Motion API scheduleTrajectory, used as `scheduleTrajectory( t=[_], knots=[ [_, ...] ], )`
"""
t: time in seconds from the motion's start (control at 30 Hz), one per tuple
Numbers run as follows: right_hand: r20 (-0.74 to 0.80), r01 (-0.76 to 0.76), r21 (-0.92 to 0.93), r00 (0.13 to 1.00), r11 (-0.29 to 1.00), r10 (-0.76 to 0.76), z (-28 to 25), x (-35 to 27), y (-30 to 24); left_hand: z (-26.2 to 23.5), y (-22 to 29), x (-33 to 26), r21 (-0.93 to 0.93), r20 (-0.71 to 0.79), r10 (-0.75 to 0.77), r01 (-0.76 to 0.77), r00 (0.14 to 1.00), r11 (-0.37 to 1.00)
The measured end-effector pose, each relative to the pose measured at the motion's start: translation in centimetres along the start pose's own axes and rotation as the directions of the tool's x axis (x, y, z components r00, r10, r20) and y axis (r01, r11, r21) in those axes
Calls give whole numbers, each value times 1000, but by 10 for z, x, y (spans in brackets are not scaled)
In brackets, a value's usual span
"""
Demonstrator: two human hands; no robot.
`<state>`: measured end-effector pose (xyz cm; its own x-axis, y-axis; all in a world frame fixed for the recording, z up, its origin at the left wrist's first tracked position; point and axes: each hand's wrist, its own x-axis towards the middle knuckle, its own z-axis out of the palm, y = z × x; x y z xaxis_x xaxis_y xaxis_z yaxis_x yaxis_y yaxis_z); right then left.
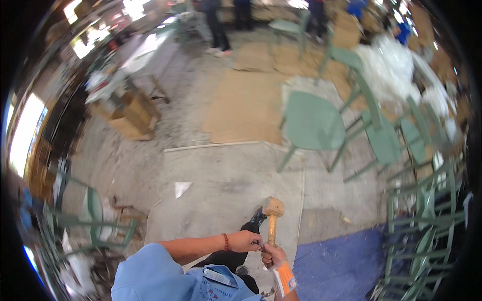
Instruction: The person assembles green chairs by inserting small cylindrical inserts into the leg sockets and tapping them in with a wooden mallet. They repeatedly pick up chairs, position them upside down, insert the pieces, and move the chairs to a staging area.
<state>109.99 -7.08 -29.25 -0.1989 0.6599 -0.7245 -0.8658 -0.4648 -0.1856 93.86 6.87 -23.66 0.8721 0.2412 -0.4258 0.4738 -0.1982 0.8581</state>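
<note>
My right hand [274, 255] is wrapped round the handle of a wooden mallet [273, 207], whose block-shaped head points up and away from me. An orange and white packet [284, 278] lies against my right wrist; how it stays there is hidden. My left hand [245, 241], below a red beaded bracelet [226, 242], is closed with its fingertips close to the right hand and the mallet's handle. Something small and dark shows at the left fingertips, too small to name.
Green chairs [314, 120] stand ahead to the right, with stacked green chairs [424, 236] nearer. Cardboard sheets [246, 105] and a blue mat [341, 266] cover parts of the floor. A cardboard box [133, 118] stands left. Other people [217, 25] stand at the back.
</note>
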Motion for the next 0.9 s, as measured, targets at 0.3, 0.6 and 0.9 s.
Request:
scheduleTrajectory(
  t=[0.3, 0.6, 0.9],
  knots=[
    [252, -45, -424, 953, 904, 166, 165, -101, 177, 89, 43, -318, -18, -678, 12, -32, 735, 999],
    [399, 24, -688, 847, 725, 352, 342, -127, 405, 151, 12, -593, -180, -949, -156, -66, 273, 981],
    [420, 23, -821, 701, 570, 577, 502, -101, 685, 184, -98, -825, -180, -892, -252, -216, -374, 960]
  ],
)
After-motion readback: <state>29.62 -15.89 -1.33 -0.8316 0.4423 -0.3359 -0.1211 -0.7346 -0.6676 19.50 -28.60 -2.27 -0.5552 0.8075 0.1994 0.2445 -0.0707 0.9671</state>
